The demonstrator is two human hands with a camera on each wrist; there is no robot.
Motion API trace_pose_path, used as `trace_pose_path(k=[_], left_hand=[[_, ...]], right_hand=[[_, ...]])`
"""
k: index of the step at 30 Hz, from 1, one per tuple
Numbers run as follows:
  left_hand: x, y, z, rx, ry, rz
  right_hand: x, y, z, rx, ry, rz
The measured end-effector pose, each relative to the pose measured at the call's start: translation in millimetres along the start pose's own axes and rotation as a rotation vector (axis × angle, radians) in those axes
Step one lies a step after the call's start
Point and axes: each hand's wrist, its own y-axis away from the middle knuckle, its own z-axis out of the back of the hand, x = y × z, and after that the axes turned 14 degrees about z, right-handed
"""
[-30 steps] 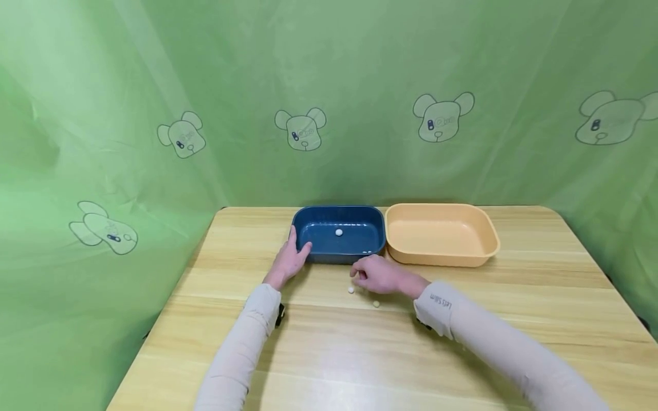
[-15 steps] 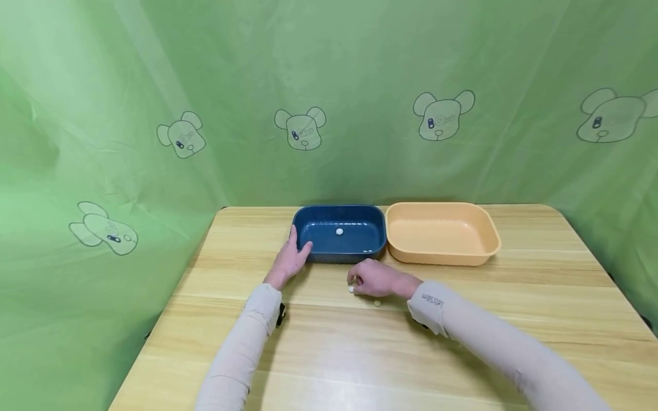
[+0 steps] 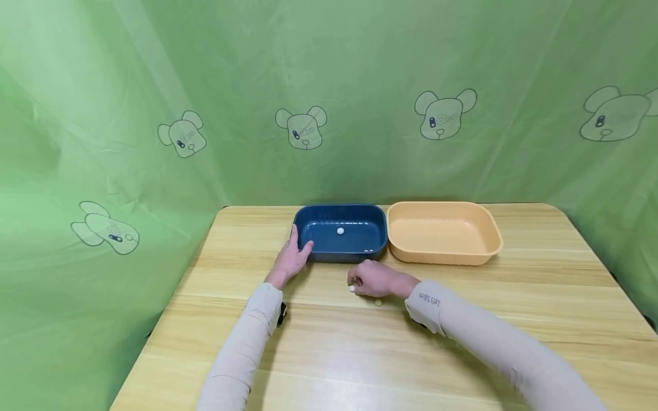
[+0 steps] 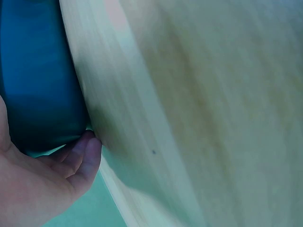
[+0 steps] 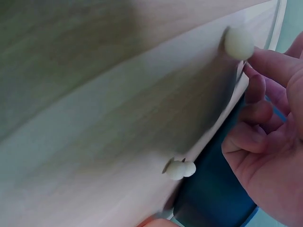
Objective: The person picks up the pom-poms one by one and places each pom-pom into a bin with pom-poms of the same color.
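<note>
My left hand point(image 3: 290, 261) holds the left end of a dark blue plastic bin point(image 3: 339, 255). Its thumb lies over the front corner, and in the left wrist view its bent fingers point(image 4: 87, 161) reach the bin's lower edge. A white ball point(image 3: 340, 231) lies inside the bin. In front of the bin, my right hand point(image 3: 375, 278) pinches another small white ball point(image 5: 239, 43) at the tips of thumb and forefinger, low over the tabletop. The other fingers curl inward. Beside that hand lies a pale yellowish, two-lobed lump point(image 5: 180, 169), its kind unclear.
A light orange bin point(image 3: 444, 257) stands right against the blue one. Both are at the back of a wooden table point(image 3: 329, 354). Behind it hangs a green curtain point(image 3: 360, 160) with printed bear heads. Small white spots in the blue bin are too small to identify.
My right hand has come slightly left and down onto the white ball, its thumb and forefinger closing at it. The left hand stays at the blue bin.
</note>
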Motion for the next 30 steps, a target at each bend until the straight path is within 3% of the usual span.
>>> trace_pose_path(k=[19,30], left_hand=[[2.5,-0.6,1.0,0.004,0.005,-0.012],[-0.3,-0.3,2.9,0.008,0.015,0.000]], right_hand=[[-4.6,1.1,-1.6,0.005,-0.089,-0.015],[-7.2,0.7,1.3,0.019,-0.088,-0.022]])
